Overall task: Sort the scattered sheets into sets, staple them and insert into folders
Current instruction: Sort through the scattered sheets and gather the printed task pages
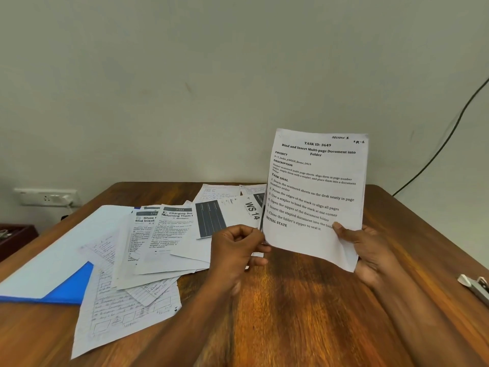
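Two hands are up over the table (304, 300), a little apart, and I have one printed sheet (316, 192) held upright between them: my right hand (370, 250) grips its lower right corner, thumb across the front, while my left hand (235, 250) is curled at its lower left edge, pinching what looks like a second sheet behind it, though I cannot tell for certain. I judge the sorting step in hand, with nothing yet stapled. The heading is legible, so the next move calls for matching this sheet to its set and laying it apart from the rest. The loose sheets (164, 242) lie overlapped and fanned on the left half of the table, printed and handwritten mixed, some covering the blue folder (68, 287). That overlap will hinder picking singles. A metal tool, probably the stapler (476, 286), sits at the right edge, well apart from the papers.
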A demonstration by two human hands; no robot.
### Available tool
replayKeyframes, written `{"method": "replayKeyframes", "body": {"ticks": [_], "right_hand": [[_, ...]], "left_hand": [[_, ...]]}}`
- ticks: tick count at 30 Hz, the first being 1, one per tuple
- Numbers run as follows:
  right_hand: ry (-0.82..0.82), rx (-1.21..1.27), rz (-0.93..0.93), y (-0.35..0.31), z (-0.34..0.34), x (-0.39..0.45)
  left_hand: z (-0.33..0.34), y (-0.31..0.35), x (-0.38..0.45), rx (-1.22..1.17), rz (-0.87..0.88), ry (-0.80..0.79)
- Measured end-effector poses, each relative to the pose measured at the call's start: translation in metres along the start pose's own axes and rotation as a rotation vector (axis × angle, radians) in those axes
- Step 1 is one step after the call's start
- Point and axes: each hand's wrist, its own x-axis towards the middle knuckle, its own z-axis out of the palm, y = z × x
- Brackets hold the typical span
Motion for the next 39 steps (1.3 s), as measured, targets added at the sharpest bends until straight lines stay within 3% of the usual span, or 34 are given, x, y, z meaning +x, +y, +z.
{"method": "replayKeyframes", "body": {"ticks": [10,18,39], "right_hand": [[0.034,-0.009,0.023,-0.0017,0.0017,-0.0015],[0.047,0.026,0.079,-0.0014,-0.0007,-0.0013],[0.049,0.040,0.082,-0.0002,-0.0015,-0.0002]], "left_hand": [[0.0030,-0.0013,0.0002,-0.022,0.022,0.019],[-0.0001,0.0027,-0.0032,-0.118,-0.019,-0.084],[0.0019,0.0070,-0.0022,0.071,-0.006,-0.020]]}}
